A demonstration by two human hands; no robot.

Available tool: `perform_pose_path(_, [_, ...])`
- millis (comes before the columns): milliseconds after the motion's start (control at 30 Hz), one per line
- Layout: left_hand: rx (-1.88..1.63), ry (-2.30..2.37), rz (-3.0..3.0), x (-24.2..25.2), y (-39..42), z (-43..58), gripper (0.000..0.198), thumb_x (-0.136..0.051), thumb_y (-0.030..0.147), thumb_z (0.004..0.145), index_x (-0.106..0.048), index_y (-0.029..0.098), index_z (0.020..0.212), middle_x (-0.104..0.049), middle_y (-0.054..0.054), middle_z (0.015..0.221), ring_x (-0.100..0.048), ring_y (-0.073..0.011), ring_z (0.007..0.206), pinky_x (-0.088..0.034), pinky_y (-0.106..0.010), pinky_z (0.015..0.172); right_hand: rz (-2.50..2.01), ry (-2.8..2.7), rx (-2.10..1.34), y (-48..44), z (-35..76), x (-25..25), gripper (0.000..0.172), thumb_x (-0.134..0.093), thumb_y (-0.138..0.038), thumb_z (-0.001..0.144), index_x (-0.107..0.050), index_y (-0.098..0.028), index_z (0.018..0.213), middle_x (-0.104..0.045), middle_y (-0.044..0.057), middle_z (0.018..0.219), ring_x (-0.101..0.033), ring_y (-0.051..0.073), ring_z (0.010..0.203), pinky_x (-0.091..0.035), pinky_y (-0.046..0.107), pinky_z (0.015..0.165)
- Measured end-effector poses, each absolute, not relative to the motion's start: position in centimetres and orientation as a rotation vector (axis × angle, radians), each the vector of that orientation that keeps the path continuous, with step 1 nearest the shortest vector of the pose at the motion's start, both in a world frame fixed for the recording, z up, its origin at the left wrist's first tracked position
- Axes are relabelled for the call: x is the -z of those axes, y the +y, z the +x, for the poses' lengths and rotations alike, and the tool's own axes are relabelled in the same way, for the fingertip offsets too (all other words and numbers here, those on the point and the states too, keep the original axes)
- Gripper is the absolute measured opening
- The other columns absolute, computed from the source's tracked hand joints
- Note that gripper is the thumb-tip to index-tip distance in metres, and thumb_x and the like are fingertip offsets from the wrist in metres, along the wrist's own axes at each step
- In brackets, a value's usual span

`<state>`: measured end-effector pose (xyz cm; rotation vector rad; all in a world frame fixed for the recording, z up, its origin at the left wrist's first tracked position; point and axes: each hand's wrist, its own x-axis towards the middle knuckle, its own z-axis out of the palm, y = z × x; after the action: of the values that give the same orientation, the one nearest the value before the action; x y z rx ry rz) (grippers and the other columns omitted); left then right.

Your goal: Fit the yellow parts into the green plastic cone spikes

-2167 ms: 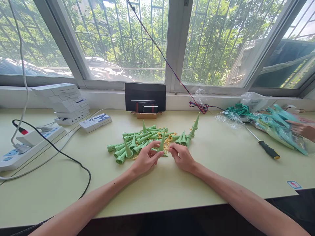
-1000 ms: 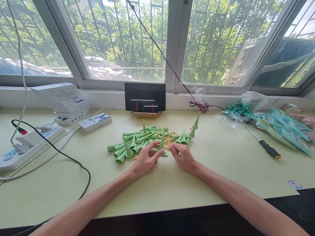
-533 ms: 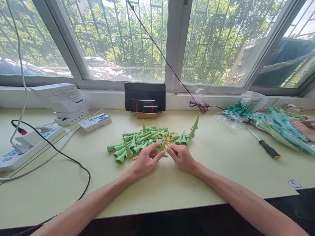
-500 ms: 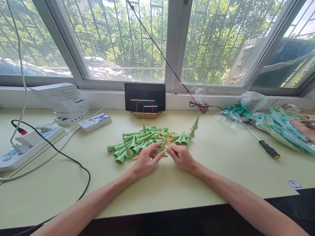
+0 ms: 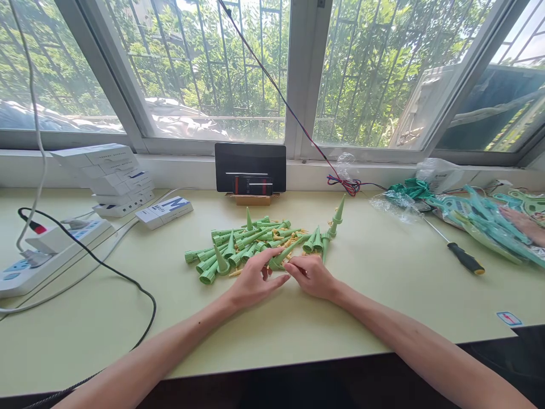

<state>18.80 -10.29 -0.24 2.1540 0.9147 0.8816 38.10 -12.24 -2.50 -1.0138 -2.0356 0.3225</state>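
A heap of green plastic cones [image 5: 232,245] mixed with small yellow parts [image 5: 293,241] lies in the middle of the pale green table [image 5: 298,318]. My left hand [image 5: 253,279] is closed round the wide end of one green cone [image 5: 284,254], which leans low to the right over the heap's front edge. My right hand [image 5: 313,275] sits beside it, fingertips pinched against that same wide end; what they hold is hidden. A stack of cones [image 5: 336,218] stands upright at the heap's right.
A power strip [image 5: 29,258] and a black cable [image 5: 128,278] lie at the left, white boxes [image 5: 113,176] behind them. A black device [image 5: 250,168] leans on the sill. A screwdriver [image 5: 465,258], teal bagged parts [image 5: 481,221] and another person's hand [image 5: 523,225] are at the right.
The held cone has tipped from upright to leaning low to the right. Both my hands have sunk a little toward the table. The other person's hand has shifted among the bags.
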Motion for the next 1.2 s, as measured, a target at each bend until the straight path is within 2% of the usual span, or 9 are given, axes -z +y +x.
perform_pose_path(200, [-0.886, 0.946, 2.243, 0.14, -10.36, 18.99, 0.051, -0.067, 0.038, 0.08, -0.057, 0.02, 0.126, -0.064, -0.007, 0.108, -0.043, -0.0077, 0.055, -0.041, -0.021, 0.048, -1.001, -2.061, -0.344, -12.38, 37.98, 2.43, 0.042, -0.039, -0.033, 0.099, -0.039, -0.019, 0.059, -0.036, -0.004, 0.052, -0.032, 0.01, 0.049, -0.027, 0.024, 0.051])
perform_pose_path(433, [-0.862, 0.954, 2.244, 0.22, -10.38, 19.04, 0.046, -0.062, 0.045, 0.084, -0.06, 0.019, 0.122, -0.064, -0.007, 0.104, -0.047, -0.0105, 0.059, -0.042, -0.023, 0.05, -0.982, -2.092, -0.353, -12.3, 38.12, 2.63, 0.044, -0.037, -0.032, 0.1, -0.046, -0.019, 0.059, -0.042, -0.003, 0.053, -0.036, 0.01, 0.05, -0.03, 0.024, 0.053])
perform_pose_path(767, [-0.827, 0.923, 2.241, 0.49, -10.3, 19.04, 0.049, -0.068, 0.034, 0.077, -0.06, 0.023, 0.124, -0.063, -0.005, 0.107, -0.046, -0.0101, 0.061, -0.04, -0.021, 0.05, -0.99, -2.089, -0.359, -12.27, 38.05, 2.63, 0.042, -0.038, -0.032, 0.099, -0.045, -0.019, 0.059, -0.037, -0.004, 0.053, -0.033, 0.011, 0.05, -0.029, 0.024, 0.053])
perform_pose_path(1200, [-0.862, 0.956, 2.239, 0.41, -10.47, 19.22, 0.045, -0.068, 0.029, 0.075, -0.062, 0.015, 0.118, -0.066, -0.007, 0.107, -0.056, -0.0122, 0.068, -0.044, -0.021, 0.05, -0.988, -2.065, -0.395, -12.42, 38.03, 2.17, 0.033, -0.045, -0.026, 0.096, -0.054, -0.018, 0.066, -0.043, -0.004, 0.054, -0.038, 0.01, 0.05, -0.031, 0.023, 0.053])
